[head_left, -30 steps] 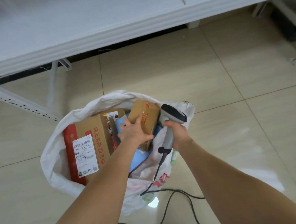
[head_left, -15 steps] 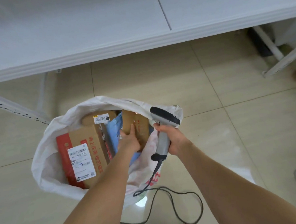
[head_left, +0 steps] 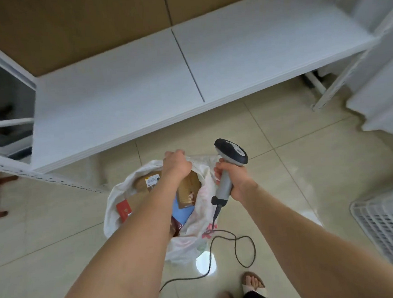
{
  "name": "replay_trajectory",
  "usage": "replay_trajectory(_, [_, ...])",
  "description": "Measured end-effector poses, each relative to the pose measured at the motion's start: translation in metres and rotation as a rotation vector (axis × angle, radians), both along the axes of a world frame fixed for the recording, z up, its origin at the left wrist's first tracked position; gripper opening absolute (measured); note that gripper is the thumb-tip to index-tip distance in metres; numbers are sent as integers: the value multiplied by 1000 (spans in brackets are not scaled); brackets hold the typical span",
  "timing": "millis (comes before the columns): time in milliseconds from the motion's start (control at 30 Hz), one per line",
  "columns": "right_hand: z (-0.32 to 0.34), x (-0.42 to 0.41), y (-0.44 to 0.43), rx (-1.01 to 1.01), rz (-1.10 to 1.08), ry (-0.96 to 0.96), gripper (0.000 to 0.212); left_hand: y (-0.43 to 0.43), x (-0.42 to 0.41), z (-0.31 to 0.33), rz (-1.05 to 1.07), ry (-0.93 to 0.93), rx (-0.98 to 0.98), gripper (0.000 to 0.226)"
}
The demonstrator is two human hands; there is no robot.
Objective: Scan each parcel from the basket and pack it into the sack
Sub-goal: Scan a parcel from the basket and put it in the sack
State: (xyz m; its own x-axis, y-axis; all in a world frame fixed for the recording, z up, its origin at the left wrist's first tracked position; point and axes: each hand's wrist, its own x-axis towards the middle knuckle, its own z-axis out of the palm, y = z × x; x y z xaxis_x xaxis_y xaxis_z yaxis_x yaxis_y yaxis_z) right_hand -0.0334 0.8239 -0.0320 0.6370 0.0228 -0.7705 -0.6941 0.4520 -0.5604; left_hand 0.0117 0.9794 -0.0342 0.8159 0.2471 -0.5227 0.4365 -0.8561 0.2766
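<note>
A white sack [head_left: 115, 199] stands open on the tiled floor below me. Inside it lie several cardboard parcels [head_left: 190, 190], one with a white label, plus a blue packet [head_left: 182, 210]. My left hand [head_left: 177, 165] grips the sack's far rim, fingers curled round the cloth. Just right of the sack, my right hand [head_left: 235, 181] grips the handle of a grey barcode scanner [head_left: 231, 156], its dark head pointing away from me. The scanner's black cable [head_left: 233, 243] loops on the floor. My left forearm hides part of the sack's contents.
A low white shelf [head_left: 186, 75] runs across the top of the view, close behind the sack. A white plastic basket [head_left: 389, 231] pokes in at the right edge. My sandalled feet [head_left: 252, 286] stand at the bottom. Another person's feet show at the far left.
My left hand has let go of the brown parcel, which now lies in the sack, and has taken hold of the sack's rim. My head has risen and both hands have lifted.
</note>
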Motion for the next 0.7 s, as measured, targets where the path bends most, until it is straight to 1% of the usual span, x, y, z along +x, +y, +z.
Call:
replay_trajectory(167, [94,-20,-43,4,-115,-15,24,-46,10,106,-119,-39,5,49])
replay_trajectory(333, [166,-53,-95,-19,-279,-71,19,-114,4,185,-285,-103,-27,50])
replay_trajectory(533, [224,-105,-166,-51,-492,-112,19,-215,-25,250,-502,-164,-74,50])
replay_trajectory(700, [247,-156,-236,-64,-670,-110,14,-305,-66,280,-658,-199,-78,50])
